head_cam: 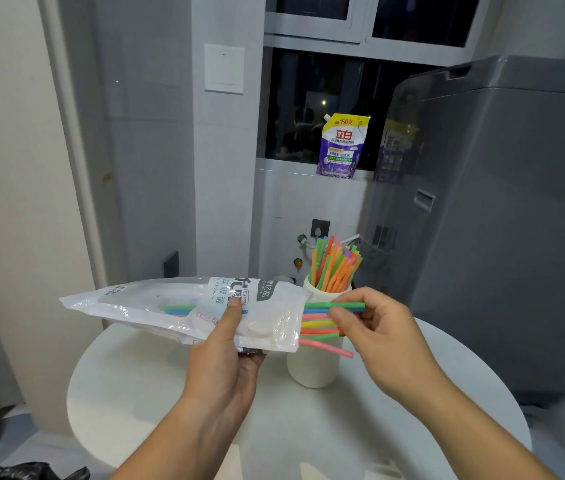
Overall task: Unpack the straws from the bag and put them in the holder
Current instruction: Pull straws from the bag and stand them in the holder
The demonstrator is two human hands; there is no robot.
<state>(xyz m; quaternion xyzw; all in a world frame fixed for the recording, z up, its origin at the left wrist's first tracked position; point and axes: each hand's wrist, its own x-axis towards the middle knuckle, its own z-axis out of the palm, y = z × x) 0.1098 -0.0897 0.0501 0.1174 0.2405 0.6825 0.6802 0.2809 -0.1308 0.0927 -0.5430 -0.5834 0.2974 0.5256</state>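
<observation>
My left hand (227, 344) grips a white plastic straw bag (156, 306), held level above the table with its open end to the right, thumb on top. Several coloured straws (319, 325) stick out of that open end. My right hand (374, 327) pinches the top green and blue straws among them. Just behind stands a white cylindrical holder (312, 368) on the table, with several orange, green and red straws (334, 266) upright in it.
The holder stands on a round white table (128, 393). A grey appliance (509, 220) rises at the right. A purple and yellow detergent pouch (341, 147) sits on the window sill. A black bag (28, 472) lies on the floor at the lower left.
</observation>
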